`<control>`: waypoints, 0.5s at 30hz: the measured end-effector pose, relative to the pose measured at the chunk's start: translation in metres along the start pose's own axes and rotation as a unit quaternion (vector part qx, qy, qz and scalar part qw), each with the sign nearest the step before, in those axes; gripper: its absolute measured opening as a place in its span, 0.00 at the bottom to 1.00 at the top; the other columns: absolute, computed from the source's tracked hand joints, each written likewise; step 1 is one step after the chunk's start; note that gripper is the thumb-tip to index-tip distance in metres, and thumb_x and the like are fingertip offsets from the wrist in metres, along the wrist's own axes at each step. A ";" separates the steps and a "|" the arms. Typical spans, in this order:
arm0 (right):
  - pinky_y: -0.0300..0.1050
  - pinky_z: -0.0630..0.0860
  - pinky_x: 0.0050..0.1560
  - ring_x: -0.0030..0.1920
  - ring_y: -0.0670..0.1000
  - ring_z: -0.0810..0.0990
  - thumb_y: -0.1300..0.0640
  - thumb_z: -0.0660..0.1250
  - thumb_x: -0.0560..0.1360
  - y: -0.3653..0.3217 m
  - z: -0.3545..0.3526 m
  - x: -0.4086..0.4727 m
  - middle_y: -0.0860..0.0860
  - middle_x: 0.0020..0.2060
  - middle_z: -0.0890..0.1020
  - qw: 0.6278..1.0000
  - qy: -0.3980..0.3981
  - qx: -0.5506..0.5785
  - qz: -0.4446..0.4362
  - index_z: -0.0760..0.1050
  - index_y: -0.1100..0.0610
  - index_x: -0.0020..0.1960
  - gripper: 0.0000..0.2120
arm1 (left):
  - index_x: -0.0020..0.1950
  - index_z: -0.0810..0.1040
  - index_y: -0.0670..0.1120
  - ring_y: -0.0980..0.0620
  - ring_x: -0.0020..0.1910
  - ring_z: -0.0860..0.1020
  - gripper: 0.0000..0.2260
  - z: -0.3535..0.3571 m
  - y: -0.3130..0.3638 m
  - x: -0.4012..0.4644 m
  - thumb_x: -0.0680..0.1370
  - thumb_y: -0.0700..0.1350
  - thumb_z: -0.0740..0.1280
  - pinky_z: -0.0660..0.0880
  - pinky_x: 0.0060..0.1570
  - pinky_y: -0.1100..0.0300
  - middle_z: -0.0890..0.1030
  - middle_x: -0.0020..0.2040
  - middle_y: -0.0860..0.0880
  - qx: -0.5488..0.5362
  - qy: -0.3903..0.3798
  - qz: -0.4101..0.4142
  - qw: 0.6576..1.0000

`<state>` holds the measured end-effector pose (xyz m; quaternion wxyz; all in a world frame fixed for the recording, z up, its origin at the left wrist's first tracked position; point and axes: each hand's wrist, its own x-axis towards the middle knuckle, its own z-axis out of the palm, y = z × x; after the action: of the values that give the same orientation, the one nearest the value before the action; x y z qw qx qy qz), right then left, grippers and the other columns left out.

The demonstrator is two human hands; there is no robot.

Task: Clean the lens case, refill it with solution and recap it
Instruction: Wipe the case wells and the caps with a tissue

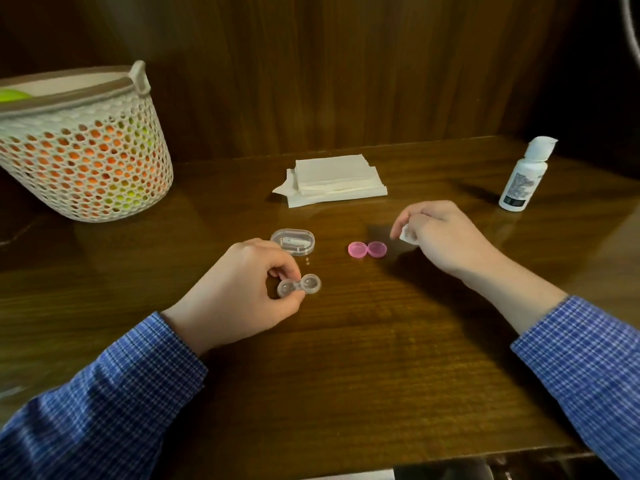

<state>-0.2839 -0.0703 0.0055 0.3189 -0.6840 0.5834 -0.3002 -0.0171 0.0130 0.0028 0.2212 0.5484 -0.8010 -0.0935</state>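
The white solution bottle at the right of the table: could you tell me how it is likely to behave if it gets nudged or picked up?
The solution bottle stands upright, tall and narrow on a small base, so a sideways nudge near the top would probably tip it. Its flip cap looks open, so tipping might spill solution. It looks like smooth plastic on the glossy table, so it may slide easily.

Single head-worn view, facing forward and down, close over wooden table (346,358); both forearms enter from bottom.
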 end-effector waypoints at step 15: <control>0.39 0.76 0.48 0.52 0.45 0.79 0.42 0.75 0.72 -0.004 0.011 -0.001 0.41 0.49 0.82 0.982 -0.003 -0.159 -0.098 0.84 0.45 0.48 0.08 | 0.52 0.84 0.47 0.57 0.39 0.78 0.09 0.002 0.016 -0.003 0.76 0.35 0.72 0.76 0.38 0.66 0.81 0.41 0.50 -0.189 0.084 -0.036 0.978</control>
<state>-0.2728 -0.0681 0.0013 0.1769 -0.7804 0.5531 -0.2317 -0.0303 0.0214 0.0069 0.3838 0.5307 -0.7274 -0.2049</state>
